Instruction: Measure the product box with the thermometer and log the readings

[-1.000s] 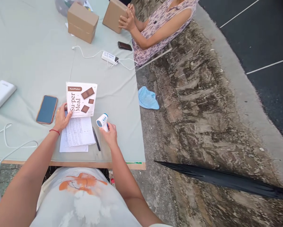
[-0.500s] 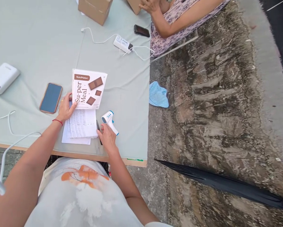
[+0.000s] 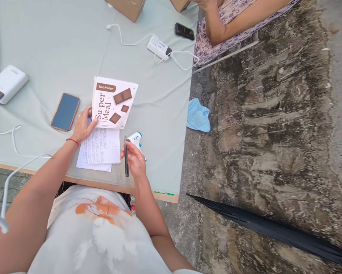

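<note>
My left hand (image 3: 84, 125) grips the lower left edge of a white and brown "Su-per Meal" box (image 3: 104, 111), tilted over the upper part of some printed sheets (image 3: 104, 146). A black pen (image 3: 126, 160) is held upright between the fingers of my right hand (image 3: 135, 160), just right of the sheets. Behind that hand lies a white and blue infrared thermometer (image 3: 134, 139), its handle partly hidden by my fingers. To the left of my left hand rests a smartphone (image 3: 65, 112) with a brown rim.
A white power bank (image 3: 12, 82) with a cable is at the left, another power bank (image 3: 158, 47) and a black phone (image 3: 184, 31) at the back right. Cardboard boxes (image 3: 128, 7) stand at the far side, near another person's arm (image 3: 216, 28). A blue cloth (image 3: 198, 116) lies beyond the table's right edge.
My right hand has picked the pen up from beside the sheets and now holds it upright. My left hand keeps its hold on the box. The whole view has shifted slightly.
</note>
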A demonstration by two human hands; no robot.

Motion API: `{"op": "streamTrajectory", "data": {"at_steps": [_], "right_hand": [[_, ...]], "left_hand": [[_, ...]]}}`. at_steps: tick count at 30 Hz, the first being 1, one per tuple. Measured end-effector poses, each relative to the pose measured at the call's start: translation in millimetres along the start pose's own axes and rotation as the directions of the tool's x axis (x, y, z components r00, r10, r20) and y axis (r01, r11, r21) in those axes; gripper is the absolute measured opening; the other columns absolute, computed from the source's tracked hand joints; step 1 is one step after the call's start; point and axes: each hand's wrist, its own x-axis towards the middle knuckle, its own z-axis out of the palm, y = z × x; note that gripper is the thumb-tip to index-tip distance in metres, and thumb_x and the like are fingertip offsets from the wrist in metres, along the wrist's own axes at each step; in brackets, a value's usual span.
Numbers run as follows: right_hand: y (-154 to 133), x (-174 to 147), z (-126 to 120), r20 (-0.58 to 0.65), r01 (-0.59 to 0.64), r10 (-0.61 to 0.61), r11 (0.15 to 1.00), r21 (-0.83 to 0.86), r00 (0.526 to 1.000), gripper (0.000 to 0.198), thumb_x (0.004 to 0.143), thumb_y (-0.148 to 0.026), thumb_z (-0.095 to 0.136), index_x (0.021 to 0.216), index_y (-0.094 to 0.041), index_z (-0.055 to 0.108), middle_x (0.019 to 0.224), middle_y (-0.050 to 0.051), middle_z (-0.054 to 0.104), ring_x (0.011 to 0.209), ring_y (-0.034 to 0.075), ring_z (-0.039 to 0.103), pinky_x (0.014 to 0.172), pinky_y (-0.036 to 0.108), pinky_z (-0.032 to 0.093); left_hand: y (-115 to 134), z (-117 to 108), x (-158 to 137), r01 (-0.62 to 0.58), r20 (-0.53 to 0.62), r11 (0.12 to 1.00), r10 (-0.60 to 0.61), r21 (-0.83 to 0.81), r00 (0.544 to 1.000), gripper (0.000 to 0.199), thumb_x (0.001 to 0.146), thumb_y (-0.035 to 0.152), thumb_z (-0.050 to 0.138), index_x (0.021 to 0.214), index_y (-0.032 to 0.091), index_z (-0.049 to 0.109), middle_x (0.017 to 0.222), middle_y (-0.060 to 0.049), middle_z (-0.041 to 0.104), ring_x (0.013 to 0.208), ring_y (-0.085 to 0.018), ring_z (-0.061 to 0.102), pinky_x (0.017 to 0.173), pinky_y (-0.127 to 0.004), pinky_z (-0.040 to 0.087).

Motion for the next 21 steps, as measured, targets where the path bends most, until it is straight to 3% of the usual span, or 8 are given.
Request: {"op": "streamTrajectory", "data": {"at_steps": [3,5,10,13,18,21], "right_hand": [[4,-2,18,0.045,-0.028,0.026,0.999,0.044,0.999,0.044,0.069,-0.045,0.080,0.110,-0.029,0.071,0.081,-0.001,0.063,0.071,0.018,0.059,0.072,0.038,0.054],[9,-3,26,0.007,-0.020,0.020,1.000,-0.001,1.000,0.042,0.068,-0.047,0.083,0.103,-0.029,0.069,0.078,-0.002,0.063,0.070,0.017,0.058,0.071,0.037,0.053],[22,5,34,-0.038,-0.008,0.005,0.996,-0.090,0.999,0.033,0.079,-0.055,0.071,0.094,-0.026,0.067,0.075,-0.002,0.065,0.073,0.017,0.061,0.078,0.037,0.054],[28,13,34,-0.016,-0.008,0.007,0.995,-0.099,1.000,0.034,0.075,-0.050,0.073,0.098,-0.025,0.071,0.085,0.002,0.073,0.078,0.019,0.065,0.081,0.038,0.055],[44,16,38,-0.131,-0.016,-0.020,0.963,-0.270,0.991,0.020,0.069,-0.043,0.070,0.078,-0.026,0.067,0.072,0.000,0.069,0.066,0.017,0.057,0.069,0.035,0.051],[53,14,41,-0.130,0.005,-0.059,0.926,-0.379,0.990,0.013,0.068,-0.040,0.067,0.073,-0.028,0.065,0.065,-0.003,0.065,0.064,0.018,0.056,0.069,0.035,0.050]], "left_hand": [[1,0,0,-0.003,0.008,1.000,0.003,-0.003,1.000,0.092,0.099,0.086,0.033,0.153,0.014,0.049,0.120,-0.020,0.074,0.122,-0.042,0.062,0.104,-0.059,0.048],[2,0,0,-0.010,0.008,1.000,0.010,-0.001,1.000,0.093,0.099,0.087,0.032,0.153,0.013,0.050,0.121,-0.020,0.074,0.121,-0.043,0.062,0.103,-0.059,0.049],[2,0,0,-0.012,-0.003,1.000,0.012,-0.003,1.000,0.090,0.099,0.086,0.033,0.152,0.016,0.051,0.119,-0.019,0.074,0.119,-0.041,0.062,0.102,-0.057,0.049],[2,0,0,-0.013,0.002,1.000,0.013,-0.002,1.000,0.093,0.098,0.088,0.032,0.152,0.014,0.051,0.118,-0.019,0.074,0.118,-0.041,0.063,0.102,-0.057,0.049],[5,-1,-1,-0.007,0.014,1.000,0.007,-0.011,1.000,0.092,0.099,0.087,0.032,0.152,0.014,0.050,0.120,-0.020,0.073,0.121,-0.041,0.061,0.104,-0.058,0.047],[5,-1,-2,-0.016,0.000,1.000,0.016,-0.010,1.000,0.091,0.099,0.087,0.033,0.151,0.015,0.051,0.118,-0.019,0.073,0.119,-0.041,0.063,0.103,-0.057,0.048]]}}
